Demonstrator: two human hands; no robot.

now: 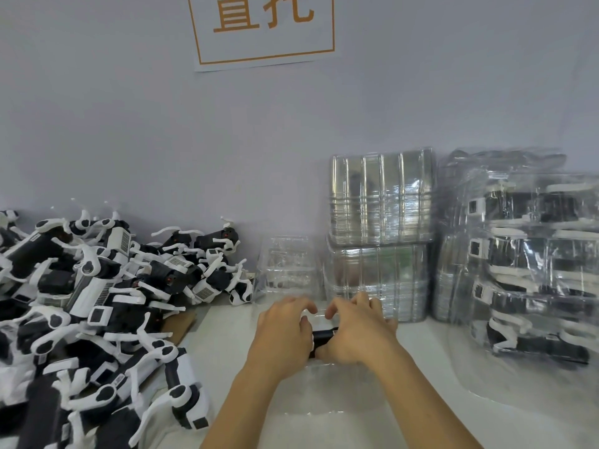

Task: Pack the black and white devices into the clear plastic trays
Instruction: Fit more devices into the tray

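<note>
A black and white device lies between my hands in a clear plastic tray on the white table, mostly hidden by my fingers. My left hand curls round its left end and my right hand curls round its right end. A large heap of loose black and white devices covers the left side of the table.
Stacks of clear trays stand against the wall at centre right. A loose clear tray sits left of them. Trays packed with devices are piled at the far right. A paper sign hangs on the wall.
</note>
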